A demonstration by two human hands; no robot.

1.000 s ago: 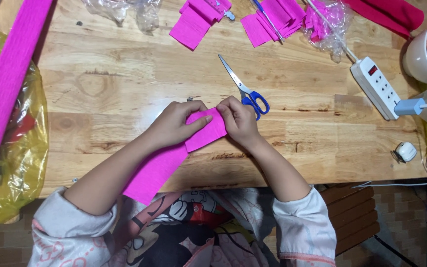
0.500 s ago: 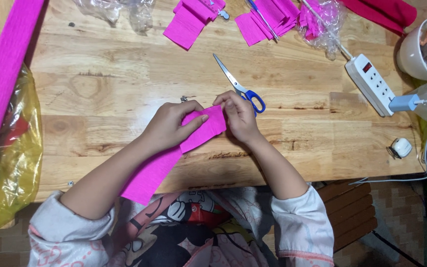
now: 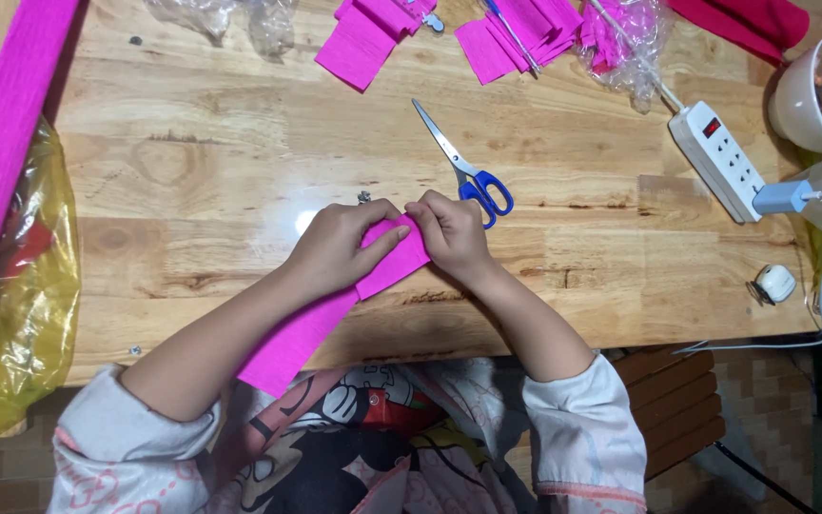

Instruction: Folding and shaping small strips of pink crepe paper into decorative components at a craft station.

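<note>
Head view: both hands pinch a pink paper strip

Left hand [image 3: 340, 249] and right hand [image 3: 454, 238] both grasp the pink crepe strip [image 3: 387, 262] on the wooden table [image 3: 192, 171], fingers curled over its upper end and hiding it. The strip's lower end hangs off the table edge, partly behind the left forearm. Blue-handled scissors [image 3: 468, 171] lie just beyond the right hand.

The left hand [image 3: 340, 246] and right hand [image 3: 451, 235] are covering the far end of a pink paper strip [image 3: 311, 324], so its fold is not showing. The strip's near end is dropping past the table [image 3: 192, 162] edge onto the lap. A pink roll [image 3: 2, 143], a white cup [image 3: 811, 95] and a yellow bag [image 3: 21, 314] are running off the frame edges.
</note>
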